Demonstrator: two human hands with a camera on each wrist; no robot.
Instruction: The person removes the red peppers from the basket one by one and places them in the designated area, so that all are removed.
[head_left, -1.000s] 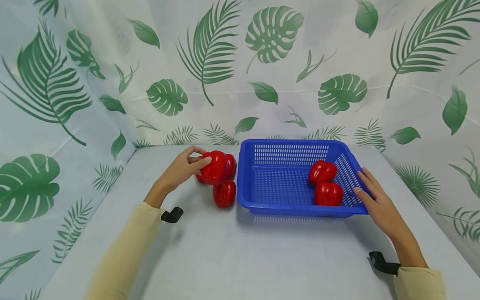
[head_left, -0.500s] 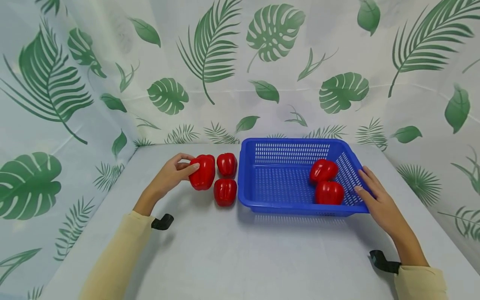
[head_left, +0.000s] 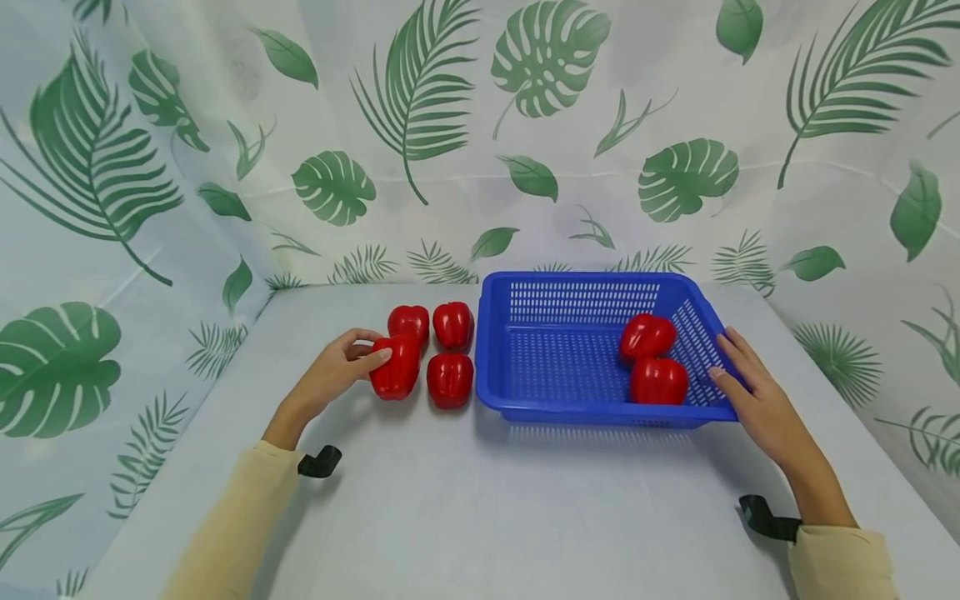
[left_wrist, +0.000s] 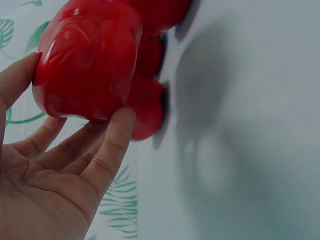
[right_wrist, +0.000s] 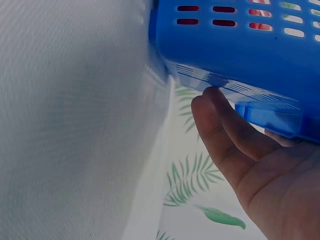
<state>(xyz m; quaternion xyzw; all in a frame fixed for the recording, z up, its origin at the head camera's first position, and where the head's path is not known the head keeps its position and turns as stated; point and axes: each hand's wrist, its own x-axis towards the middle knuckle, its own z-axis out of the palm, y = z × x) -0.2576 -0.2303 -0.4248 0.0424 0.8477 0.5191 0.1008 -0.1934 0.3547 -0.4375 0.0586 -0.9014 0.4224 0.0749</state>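
My left hand (head_left: 327,377) holds a shiny red bell pepper (head_left: 396,368) between thumb and fingertips, just off the table. In the left wrist view the held pepper (left_wrist: 90,60) stands apart from its shadow. Three more red bell peppers lie close by: one behind the held one (head_left: 409,321), one at the back (head_left: 453,326) and one nearer the basket's front corner (head_left: 450,382). My right hand (head_left: 768,412) grips the right rim of the blue plastic basket (head_left: 570,408), thumb over the edge and fingers outside below it. Two red bell peppers (head_left: 647,337) touch inside the basket's right part.
A white-covered table (head_left: 480,500) carries everything. Behind and at both sides hangs a white curtain (head_left: 450,100) printed with green leaves. The basket's left wall stands right beside the loose peppers.
My left hand has brought the held bell pepper leftward, toward me and lower, away from the other peppers, which now show more fully. The right hand and basket stay in place.
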